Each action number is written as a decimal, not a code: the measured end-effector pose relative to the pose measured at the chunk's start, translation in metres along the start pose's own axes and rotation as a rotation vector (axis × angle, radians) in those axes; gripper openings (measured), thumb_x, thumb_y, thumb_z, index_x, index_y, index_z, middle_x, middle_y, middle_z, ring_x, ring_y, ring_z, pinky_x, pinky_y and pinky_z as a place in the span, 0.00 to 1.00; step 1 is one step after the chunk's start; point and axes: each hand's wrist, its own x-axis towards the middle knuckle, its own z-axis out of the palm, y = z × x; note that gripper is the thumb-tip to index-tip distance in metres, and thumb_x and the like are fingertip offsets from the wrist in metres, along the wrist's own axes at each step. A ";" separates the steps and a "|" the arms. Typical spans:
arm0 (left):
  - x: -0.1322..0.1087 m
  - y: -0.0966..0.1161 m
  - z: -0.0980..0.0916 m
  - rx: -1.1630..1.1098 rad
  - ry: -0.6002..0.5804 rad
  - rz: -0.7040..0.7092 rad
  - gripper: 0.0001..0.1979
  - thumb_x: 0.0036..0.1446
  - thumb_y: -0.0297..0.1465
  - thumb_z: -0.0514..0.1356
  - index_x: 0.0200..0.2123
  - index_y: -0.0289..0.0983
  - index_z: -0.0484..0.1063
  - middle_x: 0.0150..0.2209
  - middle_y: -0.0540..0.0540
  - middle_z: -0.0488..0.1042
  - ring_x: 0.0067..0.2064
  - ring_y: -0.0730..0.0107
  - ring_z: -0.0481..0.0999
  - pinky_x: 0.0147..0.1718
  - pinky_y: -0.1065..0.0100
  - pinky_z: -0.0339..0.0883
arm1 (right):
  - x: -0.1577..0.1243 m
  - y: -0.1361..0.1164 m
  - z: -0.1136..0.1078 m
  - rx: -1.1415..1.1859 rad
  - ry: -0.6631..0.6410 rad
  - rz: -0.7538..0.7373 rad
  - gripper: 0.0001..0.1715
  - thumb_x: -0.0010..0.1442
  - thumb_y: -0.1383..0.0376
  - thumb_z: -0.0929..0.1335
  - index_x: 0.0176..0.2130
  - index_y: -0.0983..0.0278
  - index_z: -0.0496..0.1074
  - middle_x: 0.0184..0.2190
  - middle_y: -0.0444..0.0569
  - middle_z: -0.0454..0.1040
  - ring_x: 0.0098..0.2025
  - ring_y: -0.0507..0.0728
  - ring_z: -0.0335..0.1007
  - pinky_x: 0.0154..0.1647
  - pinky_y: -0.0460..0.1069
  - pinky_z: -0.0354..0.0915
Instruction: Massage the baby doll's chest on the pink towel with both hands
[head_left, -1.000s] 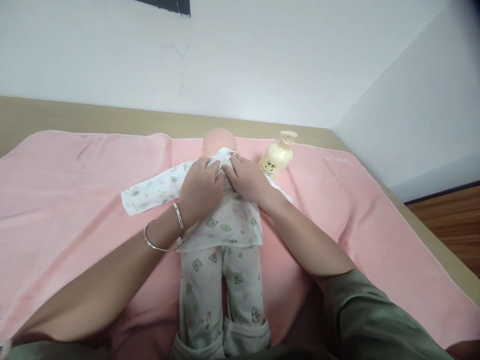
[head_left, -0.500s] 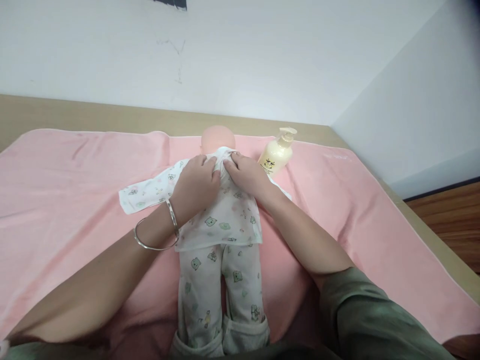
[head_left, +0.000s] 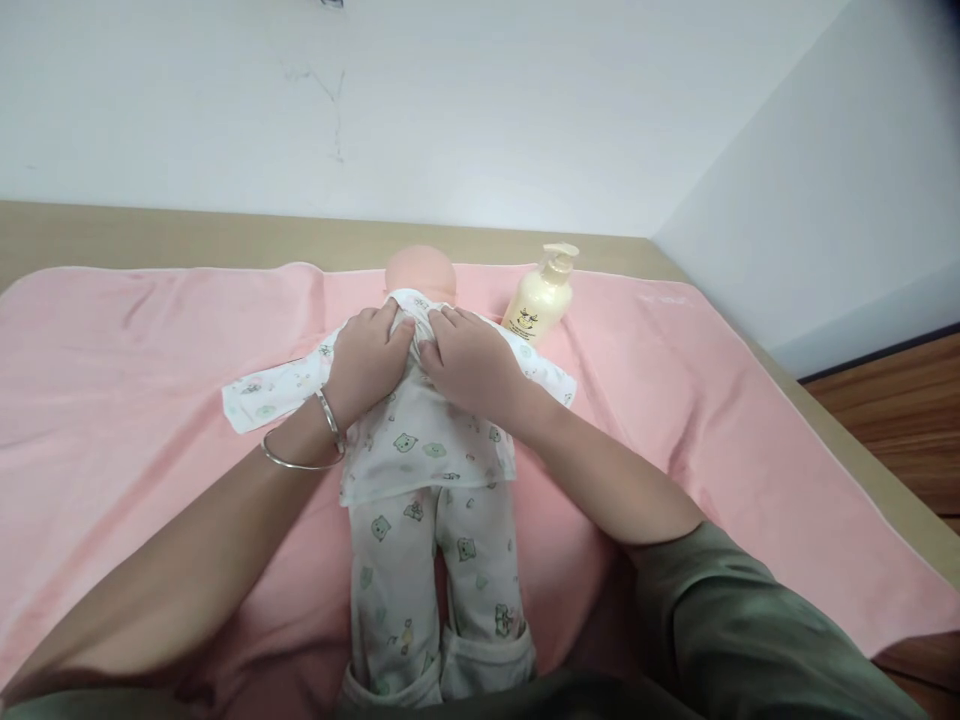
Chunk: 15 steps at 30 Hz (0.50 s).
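A baby doll (head_left: 420, 270) lies on a pink blanket (head_left: 127, 400), its smooth head toward the wall. It wears a white printed long-sleeved shirt (head_left: 431, 455) and matching trousers (head_left: 394, 570) with turned-up cuffs. At the upper chest, my left hand (head_left: 369, 358) grips the shirt near the collar, fingers curled over the cloth. Close beside it, my right hand (head_left: 474, 362) pinches the same bunched fabric. The collar edge is drawn up against the head, and the doll's face is not visible. Both sleeves spread out sideways. A bangle (head_left: 330, 425) hangs on my left wrist.
A cream pump bottle (head_left: 540, 300) stands on the blanket right of the doll's head, just behind the right sleeve. The wooden table edge (head_left: 225, 228) meets a white wall (head_left: 480, 120) at the back. Brown wood-grain panelling (head_left: 900, 410) shows at the right.
The view has shifted slightly, so everything sits a little further left. My right hand is turned flatter over the collar, and more of the right sleeve shows.
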 end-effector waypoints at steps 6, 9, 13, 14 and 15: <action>-0.023 0.018 0.004 0.087 0.102 0.104 0.16 0.69 0.32 0.46 0.43 0.36 0.73 0.44 0.34 0.76 0.49 0.49 0.74 0.53 0.50 0.69 | 0.022 0.030 0.001 0.259 -0.110 0.155 0.27 0.76 0.56 0.54 0.58 0.69 0.70 0.62 0.64 0.75 0.62 0.70 0.72 0.61 0.62 0.68; -0.034 0.030 0.004 0.080 0.139 0.129 0.18 0.70 0.31 0.45 0.48 0.34 0.74 0.50 0.31 0.74 0.54 0.46 0.71 0.58 0.46 0.68 | 0.023 0.033 0.004 0.251 -0.112 0.164 0.29 0.77 0.57 0.54 0.63 0.72 0.65 0.67 0.66 0.70 0.66 0.71 0.69 0.65 0.63 0.65; -0.021 0.019 0.002 0.033 0.054 0.142 0.15 0.66 0.28 0.47 0.38 0.35 0.74 0.45 0.33 0.75 0.51 0.48 0.73 0.56 0.48 0.69 | 0.009 0.015 0.007 0.057 -0.048 0.056 0.29 0.76 0.63 0.53 0.62 0.76 0.67 0.64 0.69 0.72 0.66 0.73 0.67 0.68 0.65 0.61; -0.014 0.012 0.001 0.014 0.016 0.148 0.14 0.65 0.27 0.48 0.35 0.37 0.73 0.42 0.35 0.75 0.48 0.49 0.73 0.53 0.50 0.70 | 0.005 0.009 0.007 0.030 -0.037 0.024 0.29 0.75 0.64 0.53 0.62 0.77 0.68 0.63 0.69 0.73 0.65 0.72 0.68 0.68 0.65 0.62; -0.007 0.004 0.000 -0.013 -0.017 0.150 0.13 0.64 0.27 0.48 0.34 0.37 0.72 0.39 0.36 0.76 0.46 0.51 0.74 0.51 0.52 0.70 | 0.000 0.004 0.007 0.009 -0.022 -0.002 0.29 0.75 0.65 0.53 0.62 0.78 0.68 0.62 0.70 0.73 0.65 0.72 0.68 0.68 0.64 0.62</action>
